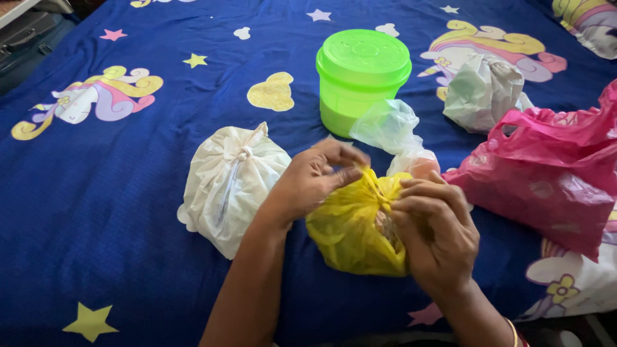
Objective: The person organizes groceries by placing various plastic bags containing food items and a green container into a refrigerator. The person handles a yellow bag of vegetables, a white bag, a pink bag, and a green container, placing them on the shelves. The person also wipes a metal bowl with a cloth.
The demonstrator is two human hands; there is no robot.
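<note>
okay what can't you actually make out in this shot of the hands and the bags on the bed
- Head view: contents of the knotted yellow plastic bag, hidden by its film and by the left hand and right hand.
- Contents of the tied white plastic bag and lidded green plastic tub: opaque.
- Crumpled pink plastic bag: cut by the right edge.

A bed fills nearly the whole view, covered by a deep blue cotton bedsheet printed with yellow and pink stars, pale clouds and cartoon unicorns with curly manes. Daylight falls evenly across it. At the top left corner, a dark grey piece of furniture stands beside the bed.
</note>
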